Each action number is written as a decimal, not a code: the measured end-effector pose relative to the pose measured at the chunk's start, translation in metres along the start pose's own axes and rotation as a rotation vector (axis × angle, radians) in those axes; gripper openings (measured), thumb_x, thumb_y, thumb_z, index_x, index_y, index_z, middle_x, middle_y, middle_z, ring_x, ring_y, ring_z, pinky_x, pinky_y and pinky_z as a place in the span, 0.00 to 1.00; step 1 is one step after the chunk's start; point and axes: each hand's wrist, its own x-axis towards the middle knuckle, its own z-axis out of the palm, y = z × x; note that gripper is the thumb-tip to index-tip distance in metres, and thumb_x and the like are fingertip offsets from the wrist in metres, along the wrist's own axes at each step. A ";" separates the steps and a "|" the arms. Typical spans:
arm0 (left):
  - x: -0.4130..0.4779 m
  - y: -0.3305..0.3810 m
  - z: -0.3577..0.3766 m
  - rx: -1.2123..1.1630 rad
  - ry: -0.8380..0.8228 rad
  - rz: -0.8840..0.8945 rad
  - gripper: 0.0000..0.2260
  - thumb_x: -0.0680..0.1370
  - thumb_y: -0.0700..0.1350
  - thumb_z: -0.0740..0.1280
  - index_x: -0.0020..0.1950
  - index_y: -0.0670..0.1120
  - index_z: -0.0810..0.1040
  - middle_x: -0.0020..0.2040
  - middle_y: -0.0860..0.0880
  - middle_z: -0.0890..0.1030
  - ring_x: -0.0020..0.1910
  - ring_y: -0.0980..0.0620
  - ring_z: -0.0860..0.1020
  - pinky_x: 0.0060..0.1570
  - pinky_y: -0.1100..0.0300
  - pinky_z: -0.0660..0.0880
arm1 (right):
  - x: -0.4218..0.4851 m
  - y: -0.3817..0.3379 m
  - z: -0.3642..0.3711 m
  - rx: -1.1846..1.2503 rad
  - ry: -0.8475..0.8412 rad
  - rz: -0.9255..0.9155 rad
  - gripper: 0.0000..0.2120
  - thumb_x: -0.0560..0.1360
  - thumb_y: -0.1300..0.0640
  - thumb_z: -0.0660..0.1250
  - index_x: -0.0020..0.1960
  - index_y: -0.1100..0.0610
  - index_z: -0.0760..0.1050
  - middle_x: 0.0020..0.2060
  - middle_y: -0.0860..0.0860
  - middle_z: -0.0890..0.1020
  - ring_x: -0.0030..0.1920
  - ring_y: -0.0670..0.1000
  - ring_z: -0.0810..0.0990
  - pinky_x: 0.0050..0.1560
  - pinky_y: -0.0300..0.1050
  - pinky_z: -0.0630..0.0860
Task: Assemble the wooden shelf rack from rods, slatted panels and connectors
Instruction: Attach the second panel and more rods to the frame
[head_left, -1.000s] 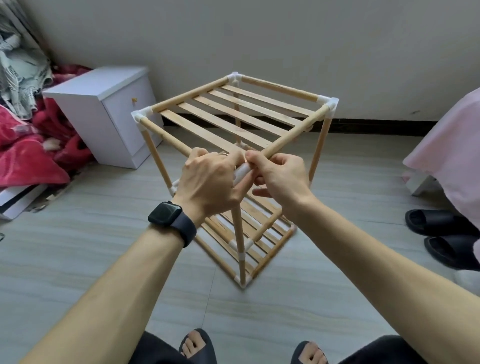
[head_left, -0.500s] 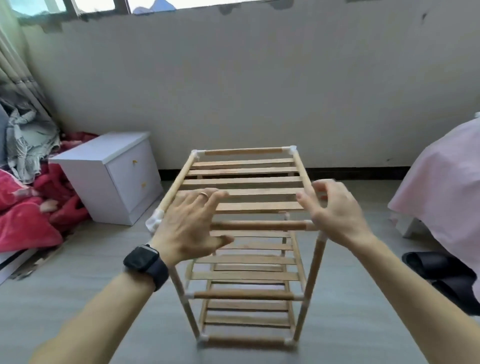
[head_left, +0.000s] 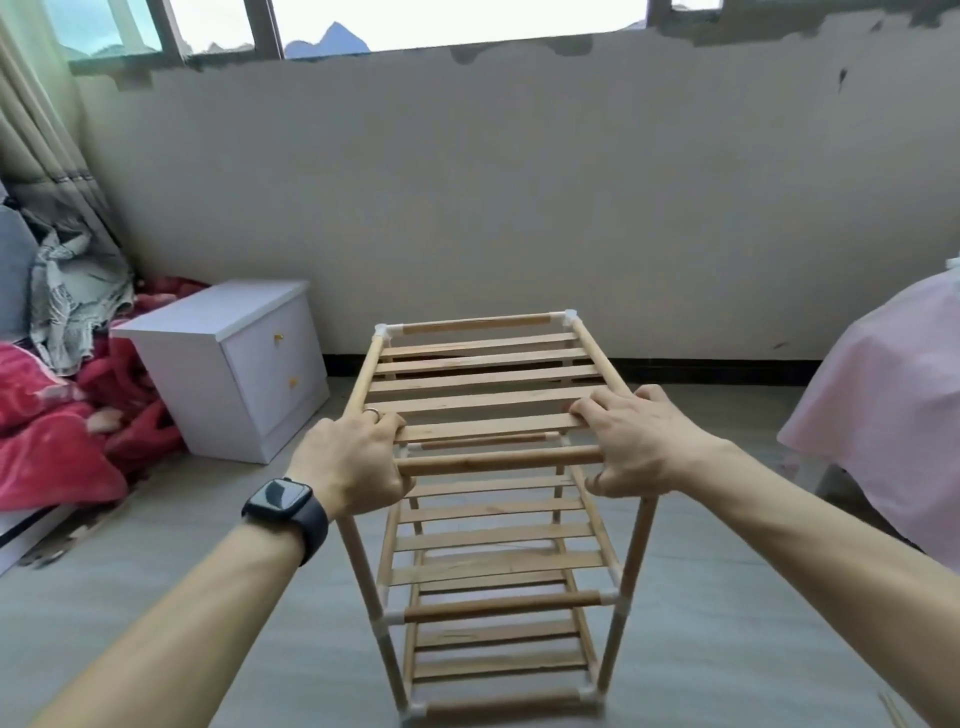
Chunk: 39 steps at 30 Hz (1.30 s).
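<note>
The wooden shelf rack (head_left: 493, 519) stands upright on the floor in front of me, with three slatted tiers joined by rods and white connectors. My left hand (head_left: 353, 462), with a ring and a dark watch on its wrist, grips the near left top corner, fingers curled over the top slats (head_left: 483, 384) and thumb below the front rod (head_left: 498, 460). My right hand (head_left: 634, 447) grips the near right top corner the same way. Both near top connectors are hidden under my hands. White connectors (head_left: 570, 316) show at the far top corners.
A white two-drawer cabinet (head_left: 234, 364) stands at the left against the wall. Red bedding (head_left: 47, 441) and grey cloth lie further left. A pink-covered bed (head_left: 893, 415) edges in at the right. Grey tiled floor (head_left: 727, 597) surrounds the rack.
The rack was turned from corner-on to square in front of me. My hands left the near corner joint, hovered open above the top, and now grip its two near top corners.
</note>
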 end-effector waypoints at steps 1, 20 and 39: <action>0.000 0.000 0.000 0.006 0.005 0.009 0.22 0.76 0.61 0.61 0.67 0.54 0.72 0.57 0.53 0.79 0.52 0.49 0.79 0.50 0.56 0.76 | -0.002 0.003 0.001 0.009 0.000 -0.015 0.30 0.68 0.40 0.69 0.68 0.46 0.68 0.59 0.44 0.73 0.62 0.48 0.72 0.66 0.51 0.65; 0.012 -0.020 0.005 -0.067 -0.006 0.073 0.24 0.76 0.58 0.67 0.70 0.55 0.71 0.59 0.54 0.79 0.55 0.50 0.79 0.54 0.57 0.77 | 0.013 0.021 0.002 -0.010 0.039 -0.022 0.25 0.69 0.38 0.65 0.63 0.47 0.74 0.58 0.43 0.78 0.63 0.48 0.72 0.63 0.51 0.67; -0.006 -0.032 0.017 -1.363 0.082 -0.317 0.43 0.60 0.70 0.72 0.73 0.59 0.67 0.69 0.54 0.67 0.63 0.53 0.70 0.62 0.49 0.69 | -0.010 0.016 0.027 1.516 0.256 0.347 0.47 0.63 0.35 0.73 0.77 0.51 0.65 0.66 0.46 0.73 0.64 0.51 0.74 0.57 0.48 0.73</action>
